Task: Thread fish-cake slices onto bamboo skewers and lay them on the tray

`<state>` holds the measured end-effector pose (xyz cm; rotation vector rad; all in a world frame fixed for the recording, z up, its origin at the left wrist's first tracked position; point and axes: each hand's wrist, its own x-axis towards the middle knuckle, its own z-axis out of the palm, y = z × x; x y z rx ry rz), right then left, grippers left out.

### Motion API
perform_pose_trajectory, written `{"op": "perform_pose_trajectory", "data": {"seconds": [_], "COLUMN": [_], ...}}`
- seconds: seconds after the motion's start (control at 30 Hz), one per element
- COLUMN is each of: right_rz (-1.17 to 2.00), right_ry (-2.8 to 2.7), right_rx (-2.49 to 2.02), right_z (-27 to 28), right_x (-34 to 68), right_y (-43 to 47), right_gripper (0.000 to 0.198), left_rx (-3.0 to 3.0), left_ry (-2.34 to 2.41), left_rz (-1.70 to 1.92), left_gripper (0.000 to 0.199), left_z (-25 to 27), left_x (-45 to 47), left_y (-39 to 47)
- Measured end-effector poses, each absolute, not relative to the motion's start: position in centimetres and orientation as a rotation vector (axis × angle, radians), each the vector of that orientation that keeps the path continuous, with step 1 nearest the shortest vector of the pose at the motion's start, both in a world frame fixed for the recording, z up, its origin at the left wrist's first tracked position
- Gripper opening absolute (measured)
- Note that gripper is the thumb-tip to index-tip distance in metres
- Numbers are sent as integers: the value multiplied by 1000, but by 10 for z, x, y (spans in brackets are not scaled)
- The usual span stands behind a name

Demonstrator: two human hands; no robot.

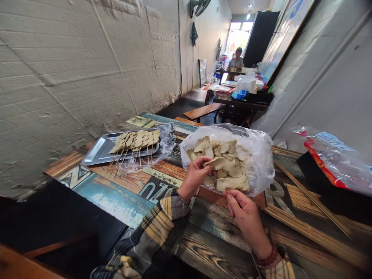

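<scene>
A clear plastic bag (258, 155) lies open on the painted wooden table (116, 197), filled with several pale flat food slices (226, 164). My left hand (195, 176) pinches one slice at the bag's near left edge. My right hand (245, 215) sits just below the bag's front, fingers curled near the slices; whether it holds a thin skewer I cannot tell. Both forearms wear plaid sleeves, and a red bead bracelet circles my right wrist.
A metal tray (99, 152) at the left holds several finished skewers (135, 141) on plastic. Loose bamboo sticks (308, 224) lie at the right, beside a red-printed bag (334, 162). A brick wall runs along the left. A person (236, 59) sits at a far table.
</scene>
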<state>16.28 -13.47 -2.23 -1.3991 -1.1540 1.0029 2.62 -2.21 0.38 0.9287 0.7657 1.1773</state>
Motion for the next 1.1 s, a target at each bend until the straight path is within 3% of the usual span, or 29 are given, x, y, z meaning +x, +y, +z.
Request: {"op": "perform_pose_trajectory", "data": {"seconds": [0.33,1.1], "right_rz": [1077,923], "right_ry": [-1113,-1246], "right_rx": [-1374,-1441], "right_z": [-27,-30], "right_x": [164,171], "right_y": [-134,-131], "right_gripper": [36,38], "left_rx": [1056,802], "left_ry": [800,694], "left_rz": [1206,1032], "left_gripper": [18,37], "left_z": [-1,3], "left_x": [28,28], "left_y": [-21,-27]}}
